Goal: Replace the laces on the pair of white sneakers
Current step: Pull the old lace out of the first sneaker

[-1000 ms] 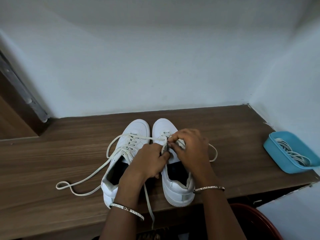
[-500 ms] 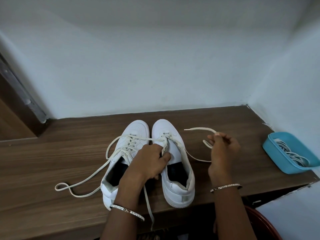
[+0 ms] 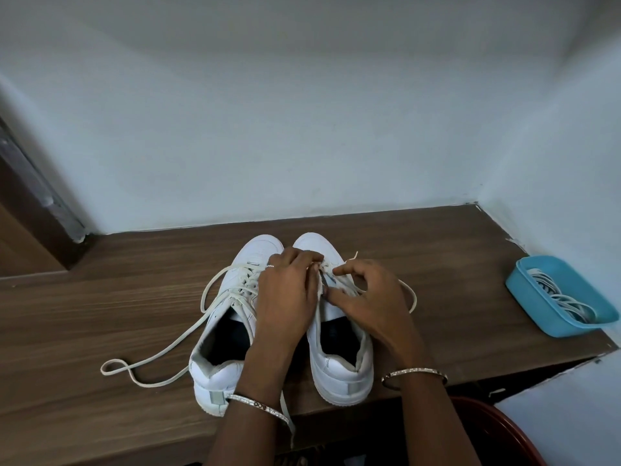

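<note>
Two white sneakers stand side by side on the wooden shelf, toes towards the wall. The left sneaker is laced, and its loose cream lace trails off to the left. Both my hands are over the lacing of the right sneaker. My left hand curls its fingers on the lace at the front eyelets. My right hand pinches the same lace between thumb and fingers; that lace loops out to the right, and its tip sticks up by the toe. The eyelets themselves are hidden.
A blue tray holding several white laces sits at the shelf's right end, against the side wall. White walls close off the back and right. A dark red tub stands below the shelf edge. One lace end hangs over the front edge.
My right hand, which had pulled the lace out to the right, has come back to the right sneaker's eyelets. My left hand has slid forward towards the toe.
</note>
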